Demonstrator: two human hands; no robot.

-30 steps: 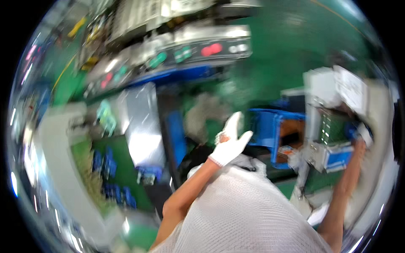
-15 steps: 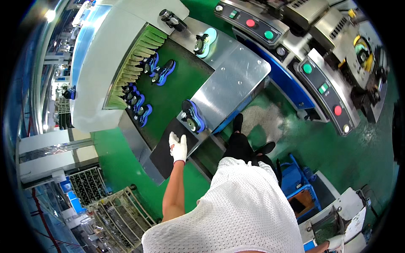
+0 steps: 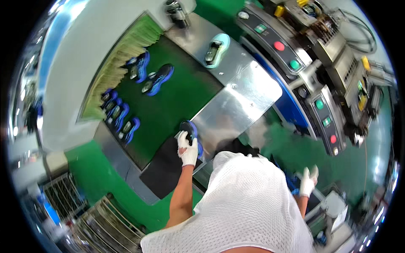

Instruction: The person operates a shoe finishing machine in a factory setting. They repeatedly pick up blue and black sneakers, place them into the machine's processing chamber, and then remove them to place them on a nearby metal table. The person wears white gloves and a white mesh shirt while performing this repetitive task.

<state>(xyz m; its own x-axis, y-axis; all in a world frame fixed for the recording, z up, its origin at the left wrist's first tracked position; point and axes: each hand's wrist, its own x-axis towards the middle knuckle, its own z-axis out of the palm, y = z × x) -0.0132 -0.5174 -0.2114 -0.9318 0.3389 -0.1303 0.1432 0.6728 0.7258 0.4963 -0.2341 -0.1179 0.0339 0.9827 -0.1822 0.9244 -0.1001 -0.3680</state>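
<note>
A black and blue sports shoe (image 3: 193, 130) rests on the metal worktop, beside a dark mat (image 3: 162, 173). Over its near left side lies my white-gloved left hand (image 3: 187, 149), thumb and fingers apart; part of the shoe is hidden beneath. I cannot tell how firmly the fingers touch it. Out to the lower right, my gloved right hand (image 3: 309, 182) is raised, fingers spread and nothing in them. Several similar blue and black shoes, among them one (image 3: 158, 79) nearest the middle, sit on the green conveyor belt (image 3: 177, 99). A pale turquoise shoe (image 3: 217, 50) stands on the metal ledge.
Green bristle strips (image 3: 122, 63) hang at the mouth of a pale machine housing (image 3: 63, 80). At the back stands a dark bottle (image 3: 177, 14). To the right is a machine with a button panel (image 3: 325, 118). Wire racks (image 3: 105, 223) stand at the lower left.
My left hand has moved from above the mat to the shoe on the worktop. My right hand has risen from the lower right corner. The whole view has shifted and turned slightly.
</note>
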